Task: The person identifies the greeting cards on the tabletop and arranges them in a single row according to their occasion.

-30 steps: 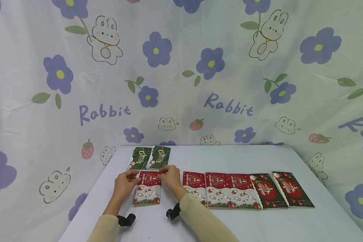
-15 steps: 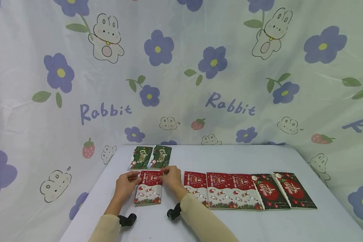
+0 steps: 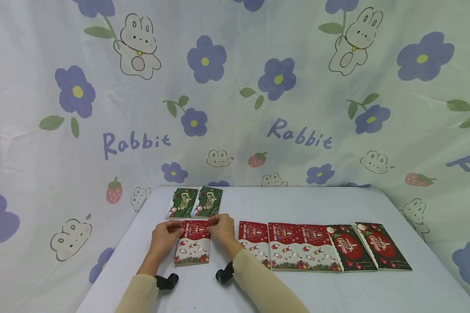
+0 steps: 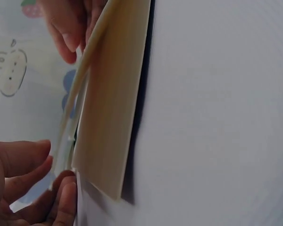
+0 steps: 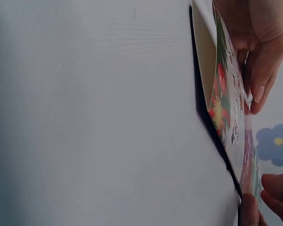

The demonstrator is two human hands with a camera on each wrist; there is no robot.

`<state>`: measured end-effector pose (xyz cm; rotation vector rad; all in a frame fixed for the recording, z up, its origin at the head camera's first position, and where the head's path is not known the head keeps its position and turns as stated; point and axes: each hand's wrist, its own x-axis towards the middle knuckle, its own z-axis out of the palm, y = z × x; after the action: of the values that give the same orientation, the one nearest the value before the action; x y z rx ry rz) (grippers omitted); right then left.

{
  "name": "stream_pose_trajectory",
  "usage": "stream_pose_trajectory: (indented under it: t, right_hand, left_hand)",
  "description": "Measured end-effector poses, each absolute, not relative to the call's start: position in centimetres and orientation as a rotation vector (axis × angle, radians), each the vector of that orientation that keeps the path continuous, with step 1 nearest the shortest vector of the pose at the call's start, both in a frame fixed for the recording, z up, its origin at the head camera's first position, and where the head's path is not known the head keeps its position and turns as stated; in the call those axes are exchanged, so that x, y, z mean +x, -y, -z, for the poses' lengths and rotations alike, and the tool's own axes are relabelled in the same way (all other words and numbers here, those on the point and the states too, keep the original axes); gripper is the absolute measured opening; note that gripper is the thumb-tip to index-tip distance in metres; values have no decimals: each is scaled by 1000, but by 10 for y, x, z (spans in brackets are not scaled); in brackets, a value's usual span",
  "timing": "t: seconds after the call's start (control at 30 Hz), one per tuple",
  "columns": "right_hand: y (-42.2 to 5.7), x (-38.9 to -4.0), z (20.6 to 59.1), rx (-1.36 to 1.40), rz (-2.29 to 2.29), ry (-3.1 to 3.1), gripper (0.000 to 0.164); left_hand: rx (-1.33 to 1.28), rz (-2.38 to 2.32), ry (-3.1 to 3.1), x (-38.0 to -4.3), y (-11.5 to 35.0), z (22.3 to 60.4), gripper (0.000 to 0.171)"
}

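Note:
A red-and-white Christmas booklet (image 3: 193, 244) lies in front of me on the white table. My left hand (image 3: 164, 238) holds its left edge near the upper corner, thumb and fingers bent toward it. At the upper right corner, my right hand (image 3: 222, 229) pinches the edge. In the left wrist view the booklet's page edges (image 4: 111, 103) show, with its cover slightly raised; the fingertips of my left hand (image 4: 26, 183) are at its far end. The right wrist view shows the booklet's printed cover (image 5: 233, 115) and part of my right hand (image 5: 277, 194).
Behind stand two green booklets (image 3: 183, 203) side by side on the table. To the right lies a row: several red-and-white booklets (image 3: 283, 248), then two dark booklets with red circles (image 3: 381, 246). A rabbit-and-flower curtain (image 3: 235, 108) hangs behind the table (image 3: 297, 206).
The head view shifts slightly. Both hands stay at the red-and-white booklet's upper edges, and its place among the other booklets hardly differs.

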<state>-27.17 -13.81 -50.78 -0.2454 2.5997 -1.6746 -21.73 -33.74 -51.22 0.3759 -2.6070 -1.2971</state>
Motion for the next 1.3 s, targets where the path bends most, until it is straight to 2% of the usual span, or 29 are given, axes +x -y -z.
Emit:
stream_pose_trajectory:
  t: [0.63,1.3]
  right_hand:
    - [138,-275,510,-228,1690,-2573,14]
    - [139,-271,511,-220,1740,-2551,18]
  left_hand:
    - [400,1358,2578,-222,333,511,23]
    - [473,1393,2570,-224,326,510,33]
